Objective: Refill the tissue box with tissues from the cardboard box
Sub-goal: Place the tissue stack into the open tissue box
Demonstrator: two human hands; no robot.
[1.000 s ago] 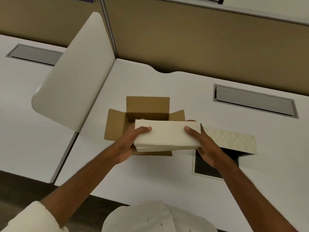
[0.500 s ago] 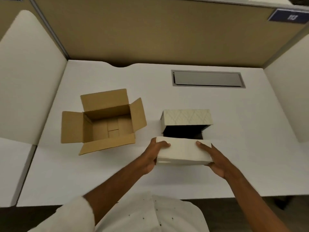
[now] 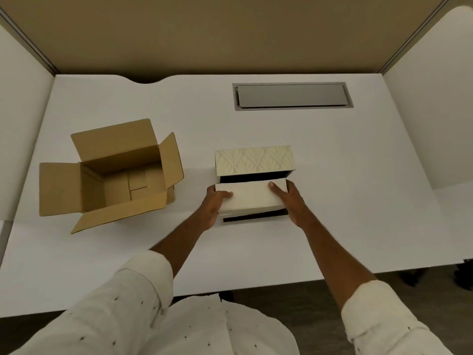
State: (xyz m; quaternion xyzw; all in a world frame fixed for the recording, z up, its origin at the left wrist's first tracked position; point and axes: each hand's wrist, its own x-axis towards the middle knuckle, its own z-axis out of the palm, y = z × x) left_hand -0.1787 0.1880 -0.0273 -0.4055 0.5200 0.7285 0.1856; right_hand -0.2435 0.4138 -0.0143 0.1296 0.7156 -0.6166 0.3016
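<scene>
Together our two hands clasp the stack of tissues (image 3: 252, 194) by its short ends: the left hand (image 3: 213, 203) curls around the left end with its thumb lying on top, and the right hand (image 3: 291, 199) does the same on the right. Each grip is clenched on the stack, which sits partly inside the dark opening of the tissue box (image 3: 254, 160), whose patterned lid stands raised behind it. To the left, apart from it, the cardboard box (image 3: 110, 172) rests on the white surface (image 3: 358, 188) with flaps spread and looks empty. Farther back lies a grey cable hatch (image 3: 291, 96), with partition panels around us.
</scene>
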